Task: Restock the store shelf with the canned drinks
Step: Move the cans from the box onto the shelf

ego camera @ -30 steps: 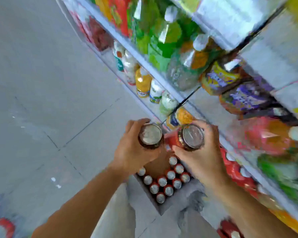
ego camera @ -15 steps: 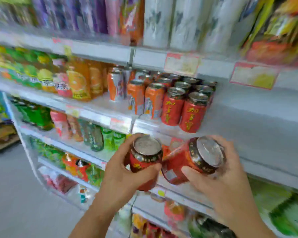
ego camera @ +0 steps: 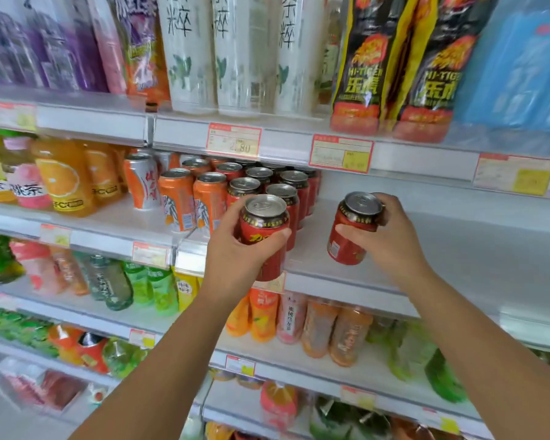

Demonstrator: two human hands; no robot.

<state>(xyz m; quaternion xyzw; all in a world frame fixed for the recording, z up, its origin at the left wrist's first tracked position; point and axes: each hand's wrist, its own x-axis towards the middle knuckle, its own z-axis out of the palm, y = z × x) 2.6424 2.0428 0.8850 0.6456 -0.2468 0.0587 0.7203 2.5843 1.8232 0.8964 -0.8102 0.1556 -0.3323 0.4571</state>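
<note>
raised since the earlier frame, the left hand (ego camera: 232, 252) wraps a red aluminium drink can (ego camera: 262, 231) at centre frame; the right hand (ego camera: 392, 244) clasps a second red can (ego camera: 350, 233), tilted, over the white metal shelf (ego camera: 477, 249); neither is placed yet, stocked red cans (ego camera: 288, 190) stand behind, and a wide gap is left to fill.

forearms, left hand (ego camera: 232, 258) and right hand (ego camera: 394, 249) are bare.

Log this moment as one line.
left hand: grips upright red metal drink can before shelved red cans | right hand: grips second red metal can, tilted, at bare white shelf | both in hand
</note>
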